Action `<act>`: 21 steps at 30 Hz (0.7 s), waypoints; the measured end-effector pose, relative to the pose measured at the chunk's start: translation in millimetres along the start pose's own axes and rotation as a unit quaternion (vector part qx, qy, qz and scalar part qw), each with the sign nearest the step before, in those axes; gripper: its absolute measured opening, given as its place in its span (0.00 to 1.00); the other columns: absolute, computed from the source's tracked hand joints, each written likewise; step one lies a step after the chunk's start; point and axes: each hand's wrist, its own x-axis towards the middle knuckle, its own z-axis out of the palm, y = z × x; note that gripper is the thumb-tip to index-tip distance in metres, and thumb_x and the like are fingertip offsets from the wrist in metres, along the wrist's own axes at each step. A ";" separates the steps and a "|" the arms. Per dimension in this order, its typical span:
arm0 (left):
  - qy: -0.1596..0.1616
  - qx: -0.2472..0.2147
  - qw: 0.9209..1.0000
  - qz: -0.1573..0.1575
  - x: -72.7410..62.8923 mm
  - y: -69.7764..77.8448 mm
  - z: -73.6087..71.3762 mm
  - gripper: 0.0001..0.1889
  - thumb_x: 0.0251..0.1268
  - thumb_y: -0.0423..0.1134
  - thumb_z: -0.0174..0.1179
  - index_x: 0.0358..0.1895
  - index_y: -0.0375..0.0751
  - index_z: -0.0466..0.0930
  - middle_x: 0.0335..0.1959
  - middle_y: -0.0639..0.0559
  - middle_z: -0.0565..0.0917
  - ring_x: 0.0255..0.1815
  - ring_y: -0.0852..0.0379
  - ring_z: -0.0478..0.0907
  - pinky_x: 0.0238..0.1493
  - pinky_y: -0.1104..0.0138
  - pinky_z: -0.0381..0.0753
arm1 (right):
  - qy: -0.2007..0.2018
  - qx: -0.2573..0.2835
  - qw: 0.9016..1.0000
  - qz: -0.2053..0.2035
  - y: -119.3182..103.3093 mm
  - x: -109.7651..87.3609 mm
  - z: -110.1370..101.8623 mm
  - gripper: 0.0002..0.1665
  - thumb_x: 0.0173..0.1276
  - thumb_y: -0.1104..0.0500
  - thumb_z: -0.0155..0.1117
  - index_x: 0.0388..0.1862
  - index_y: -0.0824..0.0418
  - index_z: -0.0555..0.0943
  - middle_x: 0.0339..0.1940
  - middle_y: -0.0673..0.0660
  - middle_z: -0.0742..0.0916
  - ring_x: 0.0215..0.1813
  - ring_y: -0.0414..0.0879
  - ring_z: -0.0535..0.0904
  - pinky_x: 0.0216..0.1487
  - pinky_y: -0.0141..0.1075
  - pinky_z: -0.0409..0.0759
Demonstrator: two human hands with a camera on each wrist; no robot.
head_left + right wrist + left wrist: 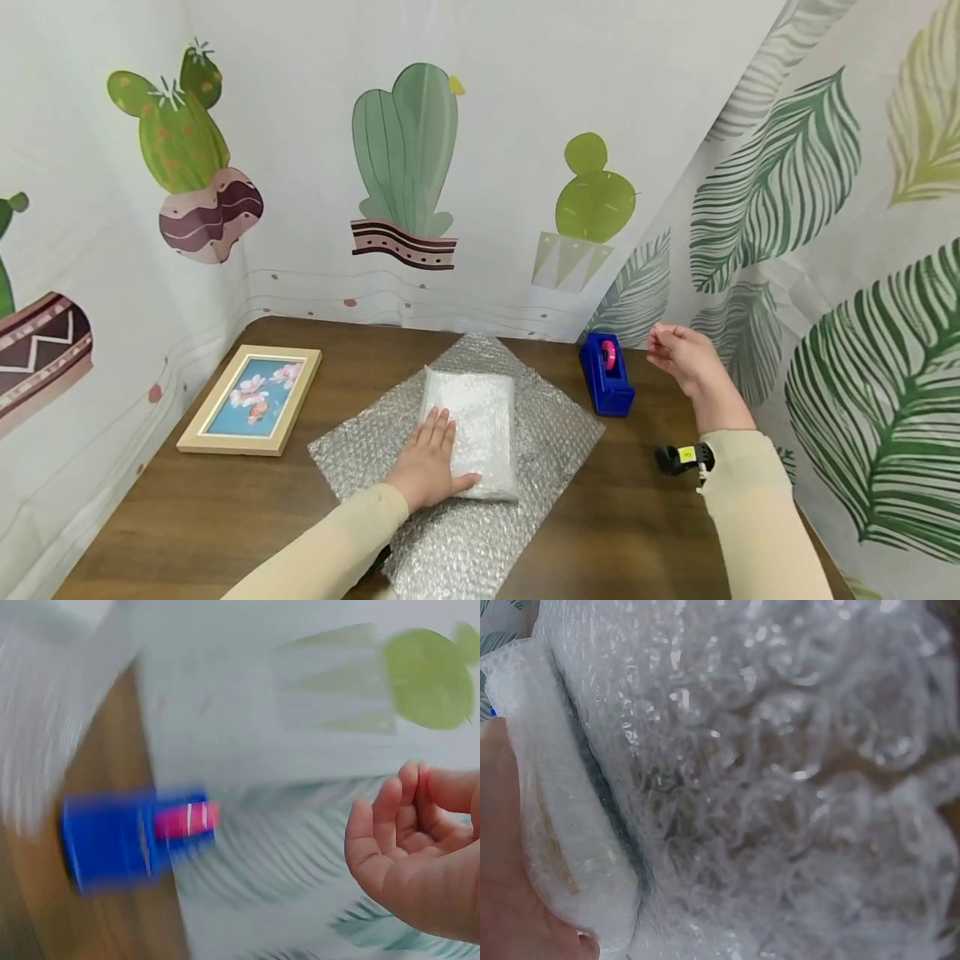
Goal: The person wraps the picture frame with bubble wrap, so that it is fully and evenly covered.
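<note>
A flat rectangular package [480, 417] in clear bubble wrap lies on a larger sheet of bubble wrap [558, 425]. My left hand [427, 462] rests spread on the package's left part, pressing it down. In the left wrist view that hand [510, 870] lies along the package [577, 825], which shows a tan strip through the wrap. My right hand [684, 358] is raised beyond a blue tape dispenser [606, 375], thumb and index fingertips together. In the right wrist view, whether anything thin sits in that hand's [412, 862] pinch cannot be made out.
A wooden picture frame [251, 402] with pink flowers on blue lies at the left of the brown table [225, 517]. The dispenser holds a pink roll [608, 355]. Behind the table hangs a cactus-print cloth [495, 167]; a leaf-print one [795, 333] hangs at the right.
</note>
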 end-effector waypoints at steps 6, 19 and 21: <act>-0.010 -0.007 1.000 -0.003 -0.1 0.8 0.0 0.52 0.68 0.71 0.53 0.79 0.30 0.57 0.84 0.35 0.53 0.87 0.37 0.46 0.85 0.48 0.52 | -0.017 -0.089 0.996 0.015 18.9 -33.4 -4.3 0.13 0.84 0.58 0.45 0.44 0.60 0.77 0.31 0.40 0.81 0.35 0.31 0.79 0.41 0.25 0.84; -0.008 -0.008 1.000 -0.004 4.1 -1.9 2.6 0.52 0.69 0.71 0.53 0.79 0.29 0.56 0.84 0.34 0.52 0.87 0.38 0.44 0.86 0.48 0.51 | -0.002 -0.057 0.994 0.088 123.0 -74.5 3.6 0.16 0.79 0.67 0.52 0.53 0.79 0.79 0.26 0.44 0.82 0.30 0.33 0.79 0.35 0.26 0.84; -0.009 -0.008 1.000 -0.003 4.5 -2.2 3.5 0.52 0.69 0.71 0.52 0.80 0.30 0.55 0.84 0.35 0.51 0.87 0.38 0.44 0.86 0.48 0.51 | 0.005 -0.057 0.994 0.098 132.4 -75.1 5.8 0.19 0.80 0.66 0.52 0.57 0.83 0.76 0.25 0.44 0.82 0.29 0.33 0.79 0.34 0.26 0.84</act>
